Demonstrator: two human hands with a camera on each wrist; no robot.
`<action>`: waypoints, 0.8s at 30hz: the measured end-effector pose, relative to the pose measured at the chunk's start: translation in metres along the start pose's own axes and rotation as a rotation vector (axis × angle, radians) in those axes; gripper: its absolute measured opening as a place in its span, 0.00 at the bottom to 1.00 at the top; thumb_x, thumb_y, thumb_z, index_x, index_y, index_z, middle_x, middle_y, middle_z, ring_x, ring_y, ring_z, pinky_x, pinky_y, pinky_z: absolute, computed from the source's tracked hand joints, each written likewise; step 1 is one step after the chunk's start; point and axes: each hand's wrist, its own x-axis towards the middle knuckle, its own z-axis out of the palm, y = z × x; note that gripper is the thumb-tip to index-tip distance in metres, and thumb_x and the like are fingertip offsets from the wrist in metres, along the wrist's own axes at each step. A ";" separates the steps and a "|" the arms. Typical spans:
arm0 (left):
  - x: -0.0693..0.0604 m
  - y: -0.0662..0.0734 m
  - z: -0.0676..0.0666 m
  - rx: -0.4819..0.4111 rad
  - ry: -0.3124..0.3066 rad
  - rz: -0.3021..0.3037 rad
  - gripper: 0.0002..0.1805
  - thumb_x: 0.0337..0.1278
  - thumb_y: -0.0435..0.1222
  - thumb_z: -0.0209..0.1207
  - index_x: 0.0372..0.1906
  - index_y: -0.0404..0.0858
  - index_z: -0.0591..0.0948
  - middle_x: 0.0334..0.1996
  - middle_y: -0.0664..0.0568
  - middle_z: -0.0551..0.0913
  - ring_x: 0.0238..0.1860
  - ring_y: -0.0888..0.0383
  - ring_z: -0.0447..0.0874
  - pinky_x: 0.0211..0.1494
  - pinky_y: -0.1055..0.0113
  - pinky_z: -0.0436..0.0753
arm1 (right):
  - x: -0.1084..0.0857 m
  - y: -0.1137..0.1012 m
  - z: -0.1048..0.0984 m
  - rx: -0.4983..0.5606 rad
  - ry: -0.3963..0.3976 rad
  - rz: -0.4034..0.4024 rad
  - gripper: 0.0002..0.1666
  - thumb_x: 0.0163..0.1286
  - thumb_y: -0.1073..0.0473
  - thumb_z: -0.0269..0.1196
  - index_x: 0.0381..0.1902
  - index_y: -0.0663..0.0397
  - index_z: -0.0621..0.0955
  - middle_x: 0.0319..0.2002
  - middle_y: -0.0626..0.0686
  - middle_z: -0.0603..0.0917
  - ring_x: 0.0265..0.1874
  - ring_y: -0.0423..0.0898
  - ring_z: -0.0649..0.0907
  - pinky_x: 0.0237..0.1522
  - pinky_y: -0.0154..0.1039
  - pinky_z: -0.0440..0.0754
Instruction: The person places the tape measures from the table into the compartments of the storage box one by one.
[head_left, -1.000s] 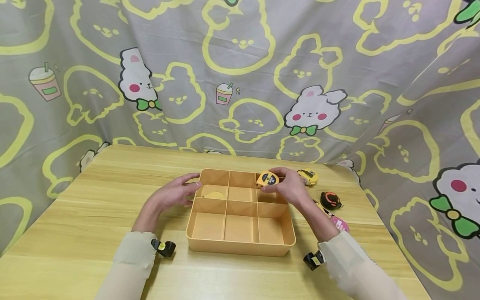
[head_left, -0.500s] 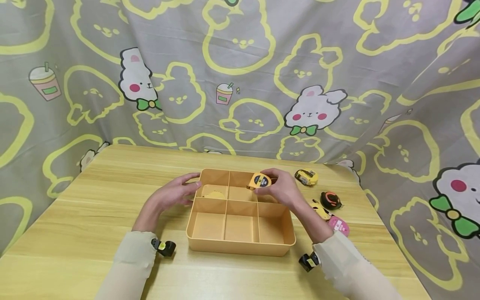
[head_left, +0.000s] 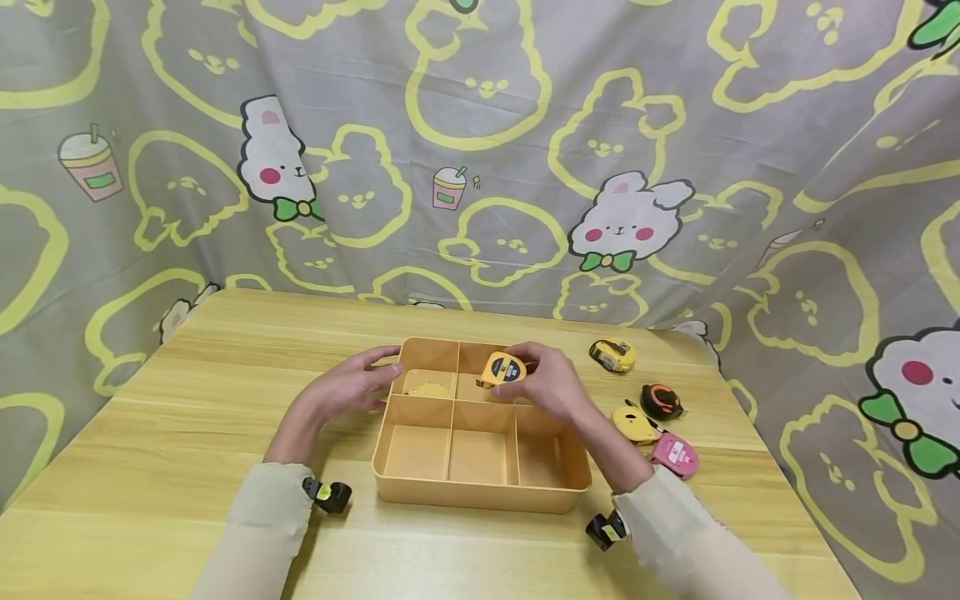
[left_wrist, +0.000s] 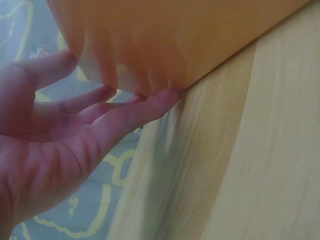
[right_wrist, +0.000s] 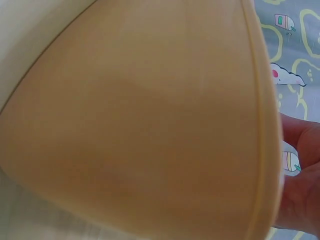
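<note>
An orange organizer box (head_left: pixel 480 495), divided into several compartments, sits on the table. My right hand (head_left: pixel 553 385) grips a yellow tape measure (head_left: pixel 504 368) with a dark round label over the back middle compartment. Part of that hand (right_wrist: pixel 302 195) shows behind the box wall (right_wrist: pixel 150 110) in the right wrist view; the tape measure is hidden there. At the box's left side, my left hand (head_left: pixel 348 387) rests its fingertips on the wall. The left wrist view shows those fingers (left_wrist: pixel 135 112) extended against the box (left_wrist: pixel 150 40). A yellow object (head_left: pixel 429 389) lies in the back left compartment, partly hidden.
Right of the box lie a yellow-and-black tape measure (head_left: pixel 612 355), a black-and-orange tape measure (head_left: pixel 662 402), a yellow rounded object (head_left: pixel 634 423) and a pink one (head_left: pixel 677 456). A patterned curtain (head_left: pixel 495 167) hangs behind the wooden table (head_left: pixel 187 417).
My right hand has moved left with the tape measure, from over the back right compartment to the back middle one. My left hand has stayed at the box's side.
</note>
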 end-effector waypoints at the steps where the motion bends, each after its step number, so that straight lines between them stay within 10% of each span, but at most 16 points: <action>1: 0.000 0.000 0.000 0.000 0.000 0.000 0.41 0.78 0.48 0.51 0.82 0.38 0.46 0.79 0.30 0.48 0.78 0.28 0.45 0.71 0.37 0.72 | 0.000 -0.001 0.001 0.000 -0.003 -0.006 0.38 0.49 0.60 0.81 0.60 0.56 0.82 0.45 0.56 0.87 0.42 0.48 0.84 0.38 0.33 0.83; 24: -0.001 0.001 0.001 -0.005 -0.007 0.005 0.40 0.79 0.46 0.50 0.82 0.38 0.45 0.79 0.29 0.50 0.79 0.29 0.46 0.71 0.37 0.72 | -0.008 -0.023 0.023 0.028 -0.043 -0.053 0.37 0.47 0.61 0.81 0.58 0.51 0.83 0.41 0.52 0.86 0.39 0.46 0.83 0.39 0.35 0.82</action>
